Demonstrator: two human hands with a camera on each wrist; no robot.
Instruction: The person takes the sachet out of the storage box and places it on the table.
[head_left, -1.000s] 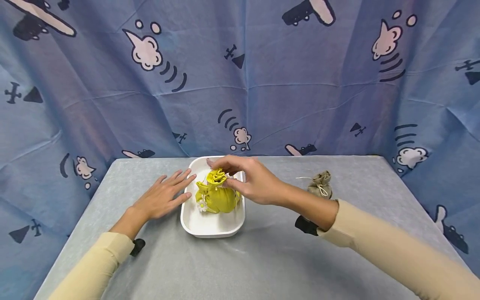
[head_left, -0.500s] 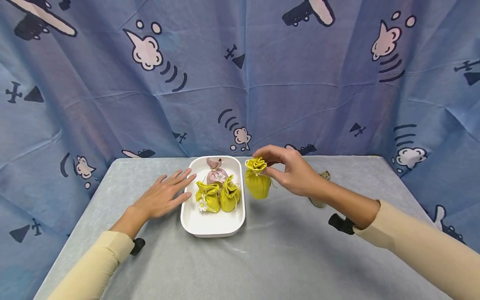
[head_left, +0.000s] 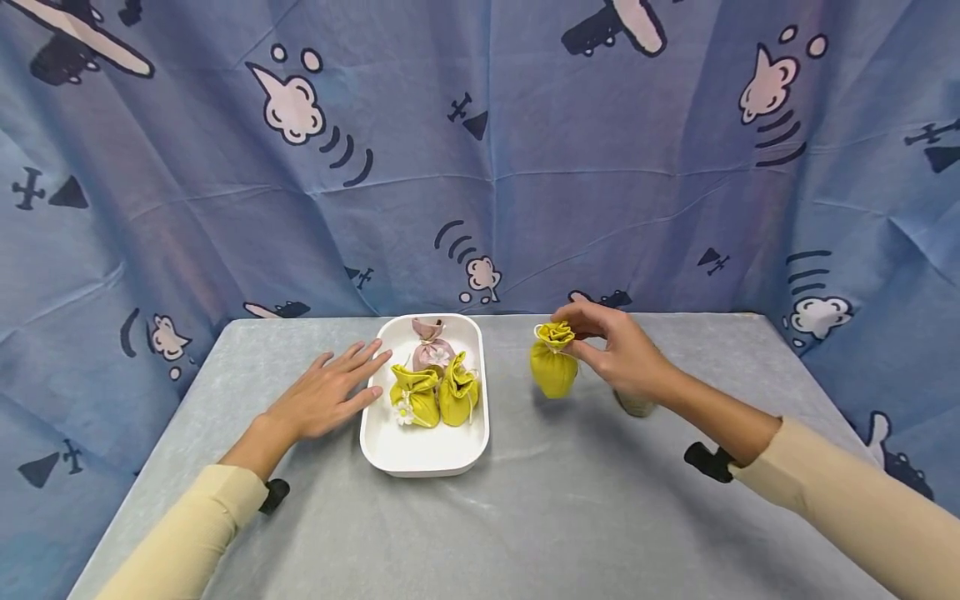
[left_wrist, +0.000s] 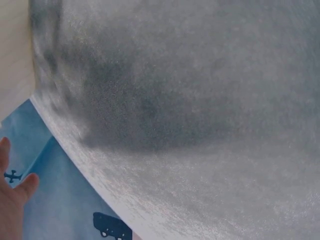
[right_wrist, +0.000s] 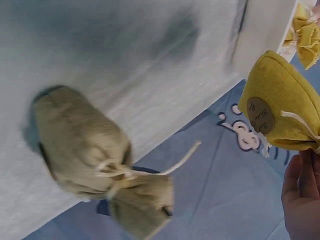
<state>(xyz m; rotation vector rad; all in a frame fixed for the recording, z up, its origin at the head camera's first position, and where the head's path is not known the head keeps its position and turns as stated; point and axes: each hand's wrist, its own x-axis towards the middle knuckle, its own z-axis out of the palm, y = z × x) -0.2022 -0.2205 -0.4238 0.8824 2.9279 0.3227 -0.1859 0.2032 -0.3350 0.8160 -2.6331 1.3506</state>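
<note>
My right hand pinches the gathered top of a yellow drawstring pouch and holds it to the right of the white tray, low over the grey table. The right wrist view shows that yellow pouch by my fingers. Inside the tray lie two yellow pouches, one with a daisy, and a pink pouch. My left hand rests flat on the table with its fingertips at the tray's left rim.
A beige burlap pouch sits on the table just behind my right wrist, seen close in the right wrist view. A blue cartoon-print cloth hangs behind the grey table.
My right hand has lifted the yellow pouch out of the tray and carried it right, lowering it towards the table. The left hand has stayed put.
</note>
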